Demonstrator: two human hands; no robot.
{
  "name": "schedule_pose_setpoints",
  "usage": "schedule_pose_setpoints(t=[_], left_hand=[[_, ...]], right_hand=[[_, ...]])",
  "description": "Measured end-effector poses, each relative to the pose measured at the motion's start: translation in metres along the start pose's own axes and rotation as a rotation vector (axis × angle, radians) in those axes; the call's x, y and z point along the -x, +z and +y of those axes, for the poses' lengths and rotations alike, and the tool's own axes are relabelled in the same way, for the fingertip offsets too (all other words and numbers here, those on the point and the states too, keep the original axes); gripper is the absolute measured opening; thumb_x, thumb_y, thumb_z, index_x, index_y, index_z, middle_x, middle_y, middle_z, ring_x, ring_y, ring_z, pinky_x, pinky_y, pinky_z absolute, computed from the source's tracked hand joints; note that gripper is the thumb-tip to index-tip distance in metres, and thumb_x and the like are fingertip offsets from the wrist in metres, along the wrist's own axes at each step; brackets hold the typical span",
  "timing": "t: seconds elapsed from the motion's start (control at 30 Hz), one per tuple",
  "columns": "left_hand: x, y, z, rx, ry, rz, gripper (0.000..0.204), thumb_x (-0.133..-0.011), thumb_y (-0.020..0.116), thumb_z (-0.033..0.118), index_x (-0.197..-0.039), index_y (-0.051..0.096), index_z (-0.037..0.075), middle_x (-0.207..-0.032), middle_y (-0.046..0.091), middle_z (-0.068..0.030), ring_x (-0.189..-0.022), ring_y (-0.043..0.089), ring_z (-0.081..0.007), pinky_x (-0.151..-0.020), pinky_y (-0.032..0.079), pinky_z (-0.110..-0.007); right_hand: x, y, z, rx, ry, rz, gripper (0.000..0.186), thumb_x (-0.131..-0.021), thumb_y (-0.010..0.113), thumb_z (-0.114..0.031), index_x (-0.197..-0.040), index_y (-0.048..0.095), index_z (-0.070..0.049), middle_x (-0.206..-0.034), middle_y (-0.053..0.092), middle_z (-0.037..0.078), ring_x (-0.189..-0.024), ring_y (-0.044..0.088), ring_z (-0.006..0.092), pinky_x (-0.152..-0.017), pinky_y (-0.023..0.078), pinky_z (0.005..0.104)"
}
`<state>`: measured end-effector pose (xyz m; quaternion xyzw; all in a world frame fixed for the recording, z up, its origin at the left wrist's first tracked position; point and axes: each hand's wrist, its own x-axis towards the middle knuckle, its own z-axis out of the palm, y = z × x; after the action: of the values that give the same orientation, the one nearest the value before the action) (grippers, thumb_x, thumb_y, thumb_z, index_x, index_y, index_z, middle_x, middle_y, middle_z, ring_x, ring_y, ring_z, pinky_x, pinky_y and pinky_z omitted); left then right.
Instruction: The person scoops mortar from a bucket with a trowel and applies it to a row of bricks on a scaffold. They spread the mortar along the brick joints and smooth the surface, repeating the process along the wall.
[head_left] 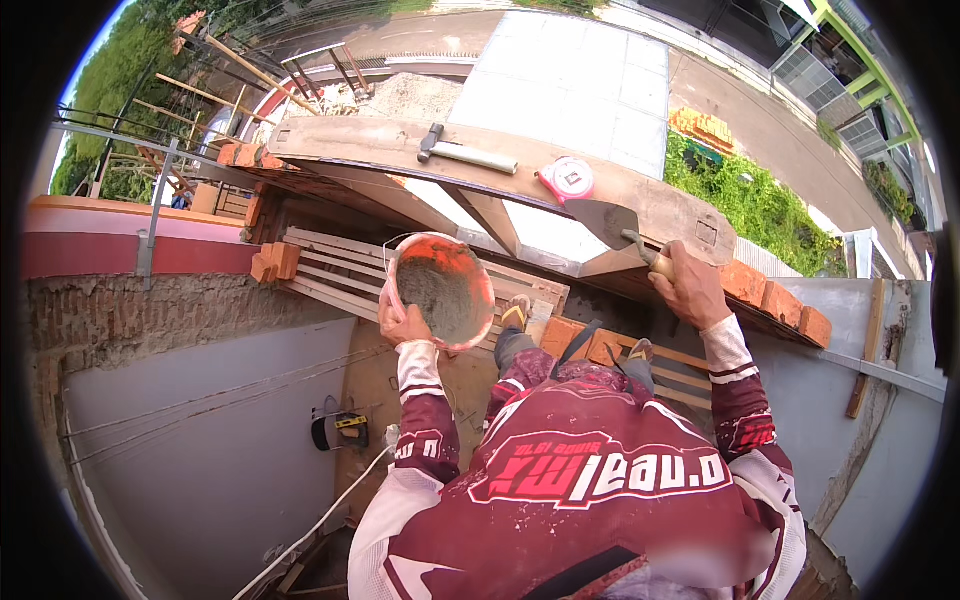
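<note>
My left hand (404,324) grips the near rim of an orange bucket (482,290), which tilts toward me. Grey wet mortar (432,290) lies inside it. Out to the right, my right hand (692,288) is closed round the handle of a pointing trowel (604,222). The trowel's dark blade reaches left over a long wooden board (350,142). On that board lie a hammer (470,152) with a pale handle and a pink-and-white tape measure (568,180), the tape close beside the blade.
Red bricks (775,298) line the board's right end; more bricks (275,262) sit at the left. My feet stand on wooden slats (340,272) high above a street (740,105). Below left lies a yellow-and-black tool (352,425). A white cable (320,520) runs nearby.
</note>
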<state>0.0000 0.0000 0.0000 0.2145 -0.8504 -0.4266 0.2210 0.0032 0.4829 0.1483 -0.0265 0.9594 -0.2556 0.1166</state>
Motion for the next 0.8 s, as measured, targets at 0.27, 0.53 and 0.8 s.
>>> schedule_pose_setpoints(t=[0.27,0.53,0.8], left_hand=[[-0.007,-0.023,0.100,0.332,-0.151,-0.067,0.051,-0.068,0.048,-0.005,-0.117,0.064,-0.005,-0.096,0.066,0.0005,-0.074,0.057,-0.0052,-0.067,0.046,-0.022],[-0.006,-0.010,0.123,0.712,-0.187,-0.005,0.012,-0.063,0.047,-0.007,-0.064,0.058,-0.001,-0.070,0.061,-0.0045,-0.059,0.052,-0.0104,-0.057,0.045,-0.025],[0.007,0.000,0.135,0.660,0.044,-0.183,0.045,-0.063,0.048,-0.009,-0.102,0.071,-0.008,-0.090,0.070,-0.0035,-0.068,0.058,-0.0059,-0.061,0.045,-0.019]], right_hand=[[-0.054,0.050,-0.136,0.385,-0.376,0.043,0.018,-0.085,0.059,-0.018,-0.091,0.064,-0.002,-0.079,0.066,0.015,-0.070,0.068,0.0292,-0.056,0.051,0.0417],[-0.067,0.095,-0.176,0.406,-0.763,0.092,0.019,-0.086,0.054,-0.016,-0.080,0.060,0.001,-0.070,0.064,0.015,-0.063,0.068,0.0281,-0.054,0.053,0.0388],[-0.063,0.058,-0.164,0.390,-0.687,0.050,0.016,-0.085,0.053,-0.013,-0.088,0.061,0.000,-0.077,0.066,0.017,-0.067,0.069,0.0305,-0.056,0.055,0.0413]])
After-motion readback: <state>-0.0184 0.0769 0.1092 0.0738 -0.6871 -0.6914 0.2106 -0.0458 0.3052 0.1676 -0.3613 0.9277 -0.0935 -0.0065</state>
